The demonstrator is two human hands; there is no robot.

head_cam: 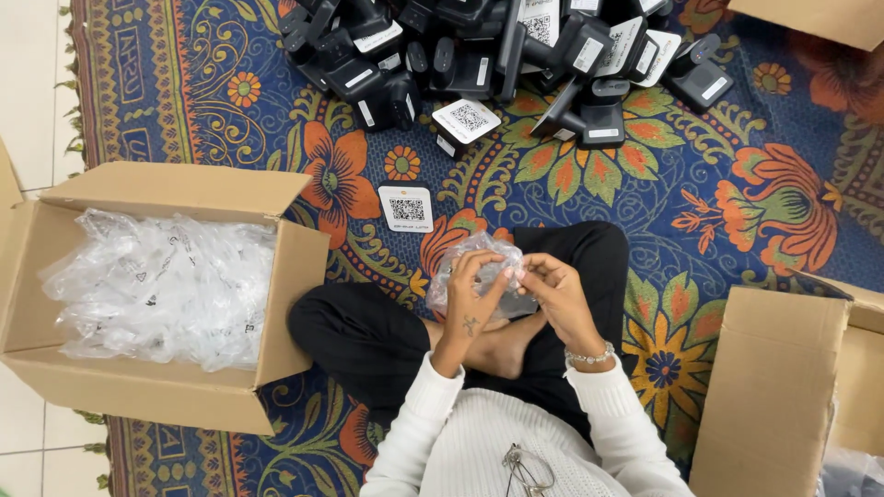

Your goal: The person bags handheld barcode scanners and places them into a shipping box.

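Clear plastic bag [479, 271], crumpled and see-through, sits just below the middle of the frame, and we hold it between both hands above our crossed legs. Our left hand [471, 293] curls around the bag's near side, fingers bent and closed on the plastic, thumb against it. Our right hand [557, 287] meets it from the right, its fingertips [527, 270] pinched together on the bag's upper edge, so the two hands nearly touch. Whether anything lies inside the bag we cannot tell.

At the left of the frame an open cardboard box [285, 276] stands on the patterned rug [737, 184], filled with more clear plastic bags [157, 285]. Along the top centre lies a heap of black devices [488, 55], some bearing white square labels. One white square card [406, 209] lies alone on the rug, between that heap and our knees. Another cardboard box [773, 387] stands at the lower right. A pair of glasses [527, 469] hangs on our white sweater at the bottom edge.
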